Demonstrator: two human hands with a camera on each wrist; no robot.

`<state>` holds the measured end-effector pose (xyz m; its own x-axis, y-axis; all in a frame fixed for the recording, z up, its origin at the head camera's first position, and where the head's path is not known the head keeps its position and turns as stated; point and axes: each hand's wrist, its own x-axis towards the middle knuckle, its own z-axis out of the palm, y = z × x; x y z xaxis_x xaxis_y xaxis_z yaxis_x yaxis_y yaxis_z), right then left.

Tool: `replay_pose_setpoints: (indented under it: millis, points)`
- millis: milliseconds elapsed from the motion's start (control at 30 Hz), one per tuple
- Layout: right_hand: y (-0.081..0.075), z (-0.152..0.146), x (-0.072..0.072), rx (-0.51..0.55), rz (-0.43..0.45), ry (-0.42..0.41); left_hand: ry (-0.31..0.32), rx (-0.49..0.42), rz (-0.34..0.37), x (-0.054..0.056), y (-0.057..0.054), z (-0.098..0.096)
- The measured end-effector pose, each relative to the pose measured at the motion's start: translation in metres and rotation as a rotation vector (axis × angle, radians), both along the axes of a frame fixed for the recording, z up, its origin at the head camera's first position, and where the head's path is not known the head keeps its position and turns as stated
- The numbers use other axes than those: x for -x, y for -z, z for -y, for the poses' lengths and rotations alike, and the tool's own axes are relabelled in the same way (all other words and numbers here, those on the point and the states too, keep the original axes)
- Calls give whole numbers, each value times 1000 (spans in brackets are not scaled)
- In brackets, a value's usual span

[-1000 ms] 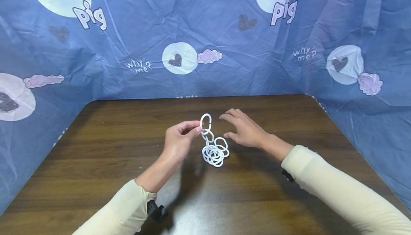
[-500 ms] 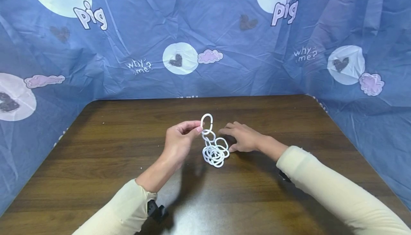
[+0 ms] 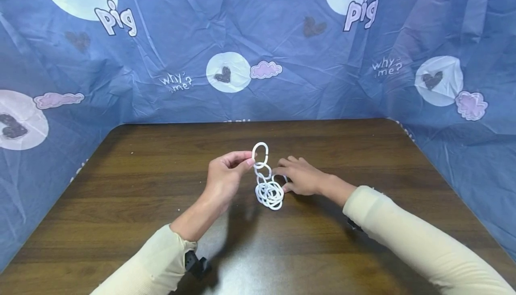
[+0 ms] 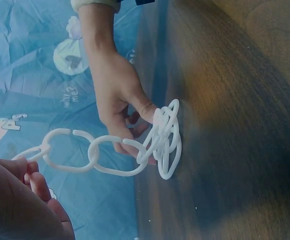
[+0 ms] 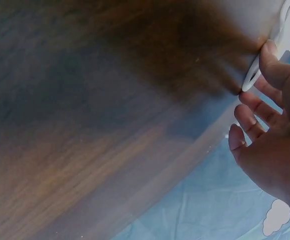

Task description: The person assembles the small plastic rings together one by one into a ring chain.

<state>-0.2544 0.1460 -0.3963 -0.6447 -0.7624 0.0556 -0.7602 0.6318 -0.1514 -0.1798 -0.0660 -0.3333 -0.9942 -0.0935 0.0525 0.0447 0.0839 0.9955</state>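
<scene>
A white plastic link chain [image 4: 117, 173] hangs from my left hand [image 3: 224, 176], which pinches its top link [image 3: 260, 143] between thumb and fingertips. Below it, a few links drop toward a tangled pile of links [image 4: 164, 142] at the tabletop. My right hand [image 3: 304, 176] is at the right side of that pile, with its thumb on the near side of a link and its index finger behind; it pinches the pile's edge. The other fingers of the right hand [image 5: 269, 120] are loosely bent. Part of the pile is hidden behind this hand in the head view.
The brown wood-grain table [image 3: 141, 196] lies under both hands. A blue printed cloth [image 3: 169, 40] rises behind the table and along both sides. Dark wrist-worn devices show at the cream sleeves [image 3: 403, 228].
My right hand has come down and left from beside the pile and now pinches links at its right edge. The left hand keeps its hold on the top link, nearly still.
</scene>
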Motion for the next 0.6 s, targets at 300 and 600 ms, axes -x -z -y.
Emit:
replay_pose_setpoints:
  millis: [300, 600]
  points:
    - [4, -6, 7, 39, -47, 36, 0, -10, -3, 0, 0, 0]
    - [1, -29, 10, 433, 234, 181, -2, -21, 16, 0, 2, -1]
